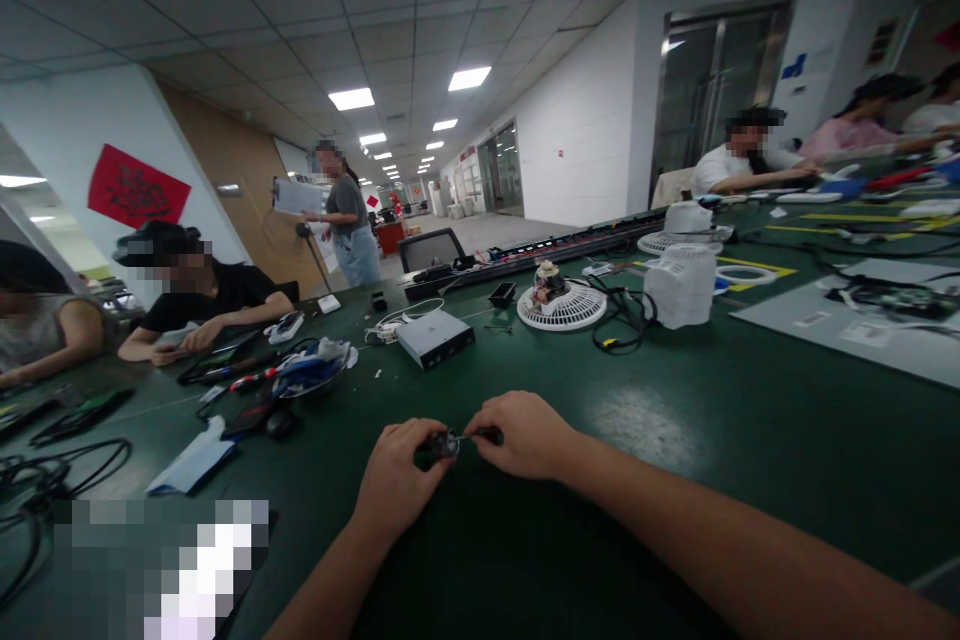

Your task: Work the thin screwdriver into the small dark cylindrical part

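Observation:
My left hand (397,480) pinches a small dark round part (448,442) between thumb and fingers, and a shiny end of it faces right. A thin tool with a dark handle (491,434) is gripped in my right hand (525,432). Its slim tip points left and meets the round part or comes very close to it; which of the two I cannot tell. Both hands are held just above the green table (540,540), near its front. The tool's exact kind is too small to make out.
Beyond my hands lie a grey metal box (436,337), a white fan grille with a motor (562,305) and a white housing (681,285). Cables and a blue cloth bundle (311,367) are at left. A silver panel (862,320) lies right. Several people work around the table.

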Tool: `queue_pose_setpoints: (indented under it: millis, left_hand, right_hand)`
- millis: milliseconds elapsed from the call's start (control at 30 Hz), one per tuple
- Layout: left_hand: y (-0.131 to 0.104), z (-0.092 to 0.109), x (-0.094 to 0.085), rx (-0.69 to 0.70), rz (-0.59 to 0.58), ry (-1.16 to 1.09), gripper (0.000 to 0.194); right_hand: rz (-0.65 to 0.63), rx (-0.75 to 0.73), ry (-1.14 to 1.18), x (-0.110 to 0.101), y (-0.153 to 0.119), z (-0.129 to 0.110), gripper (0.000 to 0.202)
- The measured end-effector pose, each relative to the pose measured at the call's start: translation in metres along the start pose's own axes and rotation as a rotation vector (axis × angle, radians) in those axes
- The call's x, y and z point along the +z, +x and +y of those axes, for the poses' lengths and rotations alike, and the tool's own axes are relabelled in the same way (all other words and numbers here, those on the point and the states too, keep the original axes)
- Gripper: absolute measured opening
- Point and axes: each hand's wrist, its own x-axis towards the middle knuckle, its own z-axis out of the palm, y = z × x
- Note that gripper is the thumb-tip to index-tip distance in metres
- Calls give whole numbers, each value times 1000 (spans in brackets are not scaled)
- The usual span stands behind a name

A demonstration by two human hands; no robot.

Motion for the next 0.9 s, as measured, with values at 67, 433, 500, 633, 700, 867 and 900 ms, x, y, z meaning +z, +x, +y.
queue_pose_setpoints:
  millis: [67,433,500,633,700,867,900]
  left_hand:
    - [0,0,0,-5,-2,9,17]
    - [0,1,0,31,-27,35,19]
    - [1,1,0,30,-33,49,19]
    - [2,-1,1,9,-23,69,21]
    - [2,-2,1,-12,-10,83,23]
    - [2,-7,2,-97,17,96,23]
    - [2,-8,2,-123,17,86,22]
  right_hand:
    - [8,37,-42,1,0,0,27]
    - [-36,74,-80,2,1,-2,27]
    - [-88,76,-82,2,1,-3,26]
    - [-110,206,-138,3,2,-2,27]
    - [-97,308,-144,3,3,0,29]
    - [-95,313,112,5,5,-2,32]
    - [-128,300,151,6,5,-3,36]
